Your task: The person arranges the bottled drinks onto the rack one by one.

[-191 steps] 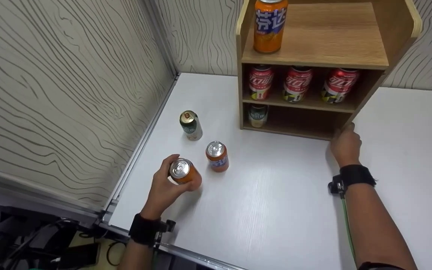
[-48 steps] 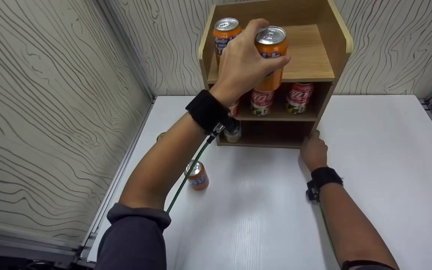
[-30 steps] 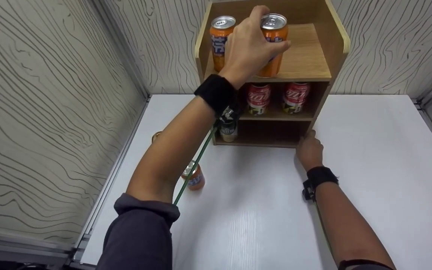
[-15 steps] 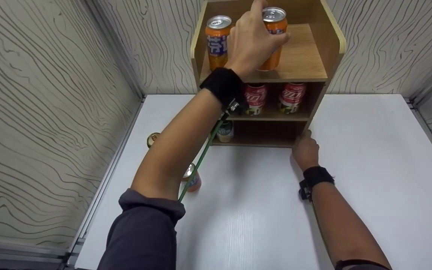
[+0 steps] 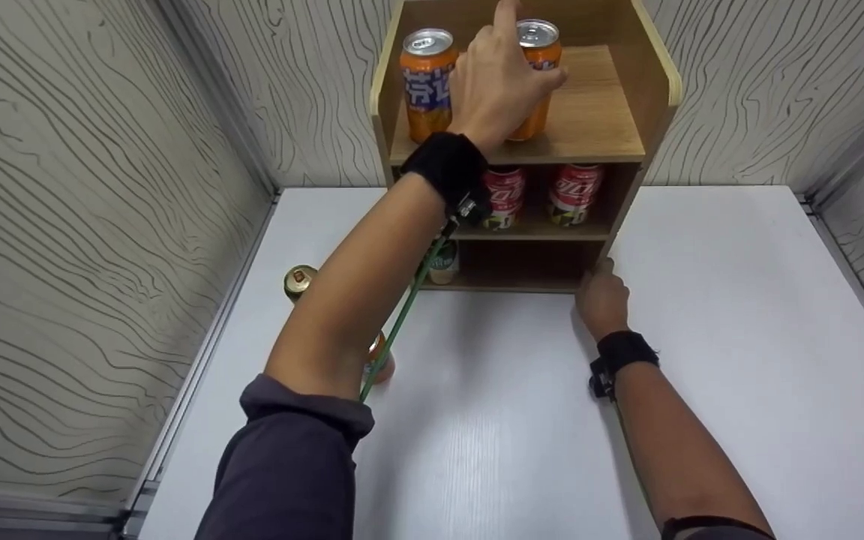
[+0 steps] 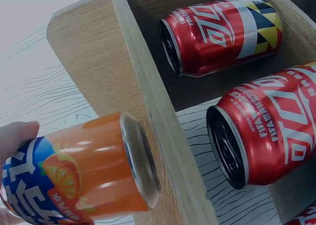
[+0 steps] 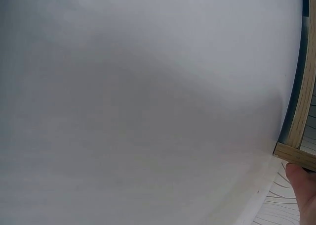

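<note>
On the white table (image 5: 777,322) stands a wooden shelf (image 5: 593,101). The right hand (image 5: 603,304) touches its lower right corner; whether it grips there cannot be told. The left hand (image 5: 496,88) grips an orange can (image 5: 542,55), earlier down at the table, now upright at the top level, right of a second orange can (image 5: 427,86).

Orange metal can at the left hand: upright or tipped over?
Upright: in the head view, the orange metal can in the left hand has its silver lid facing up, base toward the wooden shelf.
</note>
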A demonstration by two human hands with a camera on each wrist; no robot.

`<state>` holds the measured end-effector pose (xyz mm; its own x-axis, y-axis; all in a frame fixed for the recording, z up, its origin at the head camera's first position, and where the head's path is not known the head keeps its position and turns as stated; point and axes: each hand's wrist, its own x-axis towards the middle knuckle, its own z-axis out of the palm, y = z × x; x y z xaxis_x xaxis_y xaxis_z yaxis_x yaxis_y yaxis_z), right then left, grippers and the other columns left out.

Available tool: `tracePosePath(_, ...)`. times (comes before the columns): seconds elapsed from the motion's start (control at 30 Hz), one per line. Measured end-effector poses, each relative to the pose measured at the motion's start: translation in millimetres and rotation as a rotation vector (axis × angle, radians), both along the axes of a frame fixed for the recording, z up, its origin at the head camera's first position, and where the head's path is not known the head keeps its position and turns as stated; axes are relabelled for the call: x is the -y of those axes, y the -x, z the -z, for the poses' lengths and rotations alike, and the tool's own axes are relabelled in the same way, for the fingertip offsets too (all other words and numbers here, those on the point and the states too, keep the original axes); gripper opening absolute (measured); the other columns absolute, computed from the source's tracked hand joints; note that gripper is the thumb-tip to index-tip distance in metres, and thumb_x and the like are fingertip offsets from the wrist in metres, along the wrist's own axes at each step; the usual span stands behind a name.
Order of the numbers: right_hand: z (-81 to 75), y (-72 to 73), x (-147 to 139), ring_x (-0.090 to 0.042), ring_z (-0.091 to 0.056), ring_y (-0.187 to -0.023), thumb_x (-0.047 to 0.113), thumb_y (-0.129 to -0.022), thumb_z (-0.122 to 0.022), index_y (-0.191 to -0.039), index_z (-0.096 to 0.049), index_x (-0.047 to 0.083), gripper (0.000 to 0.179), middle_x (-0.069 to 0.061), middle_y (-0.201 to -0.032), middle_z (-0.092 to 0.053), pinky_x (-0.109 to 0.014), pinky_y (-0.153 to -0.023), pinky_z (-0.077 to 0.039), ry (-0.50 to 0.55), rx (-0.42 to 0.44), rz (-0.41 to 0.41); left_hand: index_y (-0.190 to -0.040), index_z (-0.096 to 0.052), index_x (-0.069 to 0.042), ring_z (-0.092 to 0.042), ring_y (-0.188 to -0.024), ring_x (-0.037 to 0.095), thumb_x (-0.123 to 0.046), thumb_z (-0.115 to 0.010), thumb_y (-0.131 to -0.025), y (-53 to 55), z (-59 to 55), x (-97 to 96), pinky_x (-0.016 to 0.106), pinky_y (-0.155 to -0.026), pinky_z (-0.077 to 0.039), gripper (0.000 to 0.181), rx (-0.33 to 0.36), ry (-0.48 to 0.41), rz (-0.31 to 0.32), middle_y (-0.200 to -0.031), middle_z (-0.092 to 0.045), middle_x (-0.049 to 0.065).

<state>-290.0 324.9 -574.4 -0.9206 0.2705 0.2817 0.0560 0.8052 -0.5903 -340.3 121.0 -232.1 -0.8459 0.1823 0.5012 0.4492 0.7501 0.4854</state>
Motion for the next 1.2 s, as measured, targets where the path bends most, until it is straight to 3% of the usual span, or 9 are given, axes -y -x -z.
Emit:
tracePosePath(0.23,-2.5,1.0,-1.6,-0.053,-0.061,-0.079,0.011,-0.101,-0.044,-0.115,-0.044,-0.012,0.027,-0.035,-0.087,-0.060,-0.060,-0.065,-0.049,-0.012,0.004,0.010,-0.149,-0.034,-0.016,-0.059,-0.107,0.016,-0.050,-0.072,-0.084,3.3,0.1,-1.3,0.022,-0.083,-0.048,0.082,0.021,0.001,-0.023,-0.127,-0.057,0.003)
tracePosePath(0.57,0.1,-2.0,-1.0,-0.052,-0.061,-0.077,0.012,-0.101,-0.044,-0.119,-0.043,-0.017,0.034,-0.035,-0.083,-0.060,-0.060,-0.065,-0.049,-0.065,0.008,-0.005,-0.147,-0.037,-0.015,-0.062,-0.101,0.018,-0.050,-0.072,-0.084,3.8,3.7,-1.2,0.024,-0.079,-0.050,0.081,-0.010,0.041,-0.056,-0.124,-0.058,0.005)
tracePosePath(0.97,0.0,-5.1,-0.9,-0.054,-0.061,-0.075,0.012,-0.100,-0.045,-0.114,-0.045,-0.014,0.030,-0.036,-0.081,-0.060,-0.062,-0.063,-0.049,-0.034,0.003,0.006,-0.147,-0.037,-0.016,-0.061,-0.104,0.018,-0.053,-0.069,-0.085,4.9,5.8,-1.9,0.024,-0.082,-0.050,0.079,0.005,0.067,-0.094,-0.127,-0.054,0.005)
tracePosePath(1.2,-7.9,-4.4,1.3,-0.053,-0.061,-0.078,0.012,-0.100,-0.045,-0.116,-0.045,-0.013,0.030,-0.036,-0.085,-0.061,-0.061,-0.065,-0.049,0.011,0.012,0.007,-0.149,-0.033,-0.013,-0.062,-0.104,0.019,-0.054,-0.066,-0.087,3.6,5.1,-4.7,0.024,-0.083,-0.051,0.080,-0.055,0.101,-0.121,-0.127,-0.053,0.007)
